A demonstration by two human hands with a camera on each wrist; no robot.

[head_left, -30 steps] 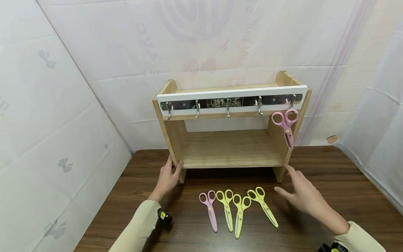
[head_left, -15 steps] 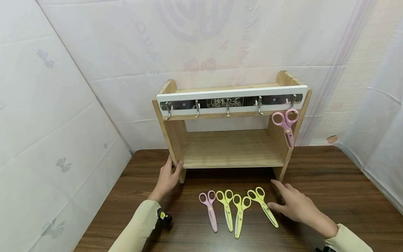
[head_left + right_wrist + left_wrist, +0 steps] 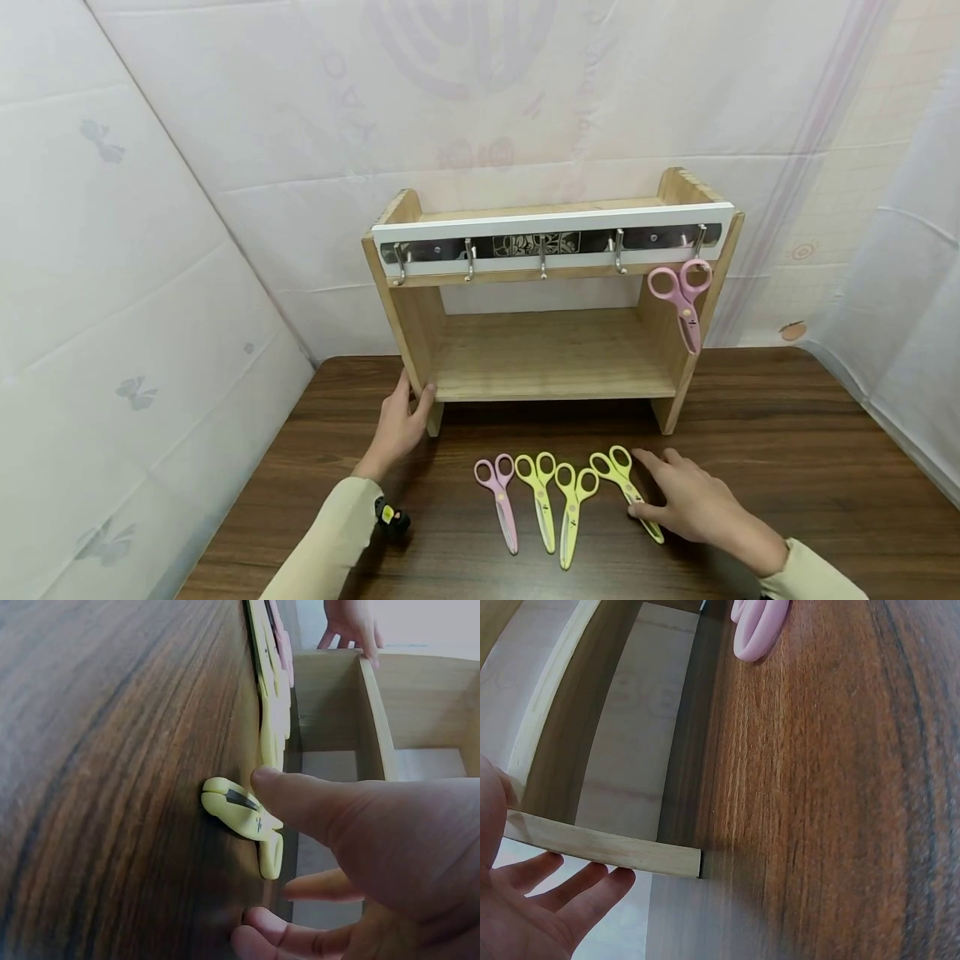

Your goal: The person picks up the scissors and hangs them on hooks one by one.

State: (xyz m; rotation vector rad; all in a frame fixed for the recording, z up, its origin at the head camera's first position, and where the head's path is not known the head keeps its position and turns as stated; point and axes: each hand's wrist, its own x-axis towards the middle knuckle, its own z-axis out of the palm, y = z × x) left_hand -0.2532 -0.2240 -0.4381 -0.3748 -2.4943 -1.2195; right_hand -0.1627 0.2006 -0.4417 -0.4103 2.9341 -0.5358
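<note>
My left hand (image 3: 397, 423) grips the left side panel of a wooden shelf (image 3: 555, 354), thumb in front and fingers along the outer side, as the left wrist view confirms. My right hand (image 3: 693, 500) hovers beside the rightmost yellow scissors (image 3: 624, 478), fingers spread. Its thumb is over the blades in the head view; in the right wrist view a gap shows between fingers and these scissors (image 3: 240, 817). To their left lie two more yellow scissors (image 3: 572, 507) and pink scissors (image 3: 500, 497). Another pink pair of scissors (image 3: 684, 310) hangs from the rightmost hook.
Along the shelf's top front runs a white board (image 3: 555, 218) with a metal rail of several hooks (image 3: 543, 257). The shelf stands on a dark wood table (image 3: 757, 417), with patterned white cloth (image 3: 300, 125) behind and at the sides.
My right hand has left the shelf's lower right corner and come down and leftward to the rightmost yellow scissors. The left hand has stayed on the shelf.
</note>
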